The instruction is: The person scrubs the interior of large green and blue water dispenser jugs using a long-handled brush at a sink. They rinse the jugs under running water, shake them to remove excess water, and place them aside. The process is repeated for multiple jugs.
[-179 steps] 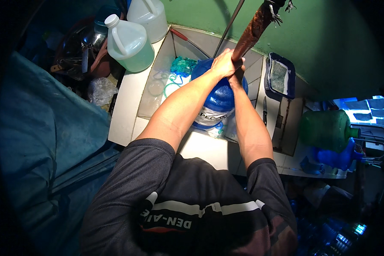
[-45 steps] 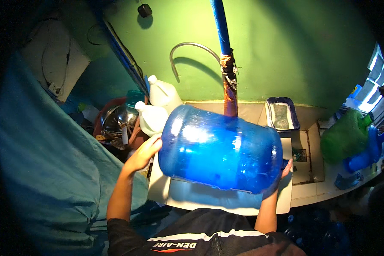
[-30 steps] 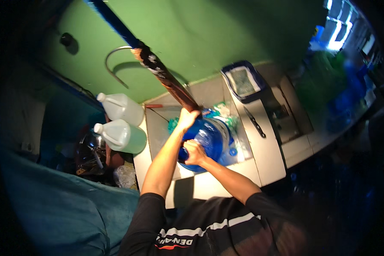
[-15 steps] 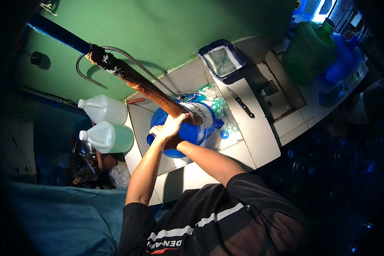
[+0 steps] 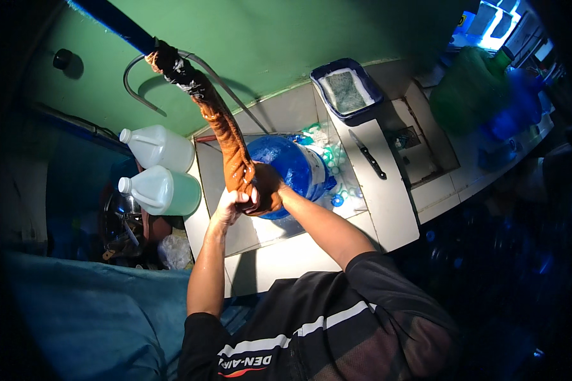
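A wet orange-brown cloth sleeve (image 5: 225, 136) hangs from a blue pipe (image 5: 117, 22), bound at its upper end with black wrapping. My left hand (image 5: 231, 204) is closed around the sleeve's lower end, thumb and fingers pressed into the folds. Beside it, my right hand (image 5: 272, 189) is in shadow against the cloth's lower end; its fingers are mostly hidden. Just beyond my hands a round blue water jug (image 5: 283, 162) lies on the tiled counter (image 5: 260, 267). The sleeve's end is bunched, and its opening cannot be seen.
Two white plastic jugs (image 5: 162, 190) stand at the left. Right of the blue jug are a white board (image 5: 378, 197), a black-handled knife (image 5: 372, 159) and a dark blue basin (image 5: 343, 89) of suds. Green rings and caps (image 5: 329, 155) lie between. A large green bottle (image 5: 470, 92) stands far right.
The sleeve's lower end has come away from the blue jug, toward me and to the left, and now looks bent and wrinkled. My left hand has moved with it, lower and leftward.
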The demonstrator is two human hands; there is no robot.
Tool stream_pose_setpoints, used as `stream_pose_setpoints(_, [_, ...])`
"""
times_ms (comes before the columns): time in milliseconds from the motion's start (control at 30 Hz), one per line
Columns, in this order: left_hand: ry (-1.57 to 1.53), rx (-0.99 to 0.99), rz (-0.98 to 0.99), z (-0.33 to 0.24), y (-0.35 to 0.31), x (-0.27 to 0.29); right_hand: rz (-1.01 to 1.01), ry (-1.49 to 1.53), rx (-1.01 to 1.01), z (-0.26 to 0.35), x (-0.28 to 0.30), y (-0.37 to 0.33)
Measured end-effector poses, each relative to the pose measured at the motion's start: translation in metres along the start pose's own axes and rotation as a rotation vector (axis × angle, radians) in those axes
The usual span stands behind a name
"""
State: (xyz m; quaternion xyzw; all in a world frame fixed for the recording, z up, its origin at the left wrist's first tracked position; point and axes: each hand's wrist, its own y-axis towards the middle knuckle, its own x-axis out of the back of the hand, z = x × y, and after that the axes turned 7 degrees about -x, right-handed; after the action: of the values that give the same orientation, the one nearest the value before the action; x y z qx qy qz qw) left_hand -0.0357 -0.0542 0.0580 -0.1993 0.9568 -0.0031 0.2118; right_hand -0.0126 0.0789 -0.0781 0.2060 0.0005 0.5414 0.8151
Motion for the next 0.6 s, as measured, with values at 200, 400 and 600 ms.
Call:
stream_pose_setpoints(200, [0.681,0.01,-0.219,0.004,-0.001,0.05,-0.061,-0.085,-0.046,0.03,0.039,-0.006])
stream_pose_setpoints(400, [0.769,-0.207,-0.554,0.043,0.07,0.071,-0.067,-0.036,0.137,0.05,0.039,-0.048])
stream_pose_setpoints(600, [0.333,-0.061,-0.045,0.063,0.129,0.053,0.14,-0.135,0.139,0.061,0.028,-0.074])
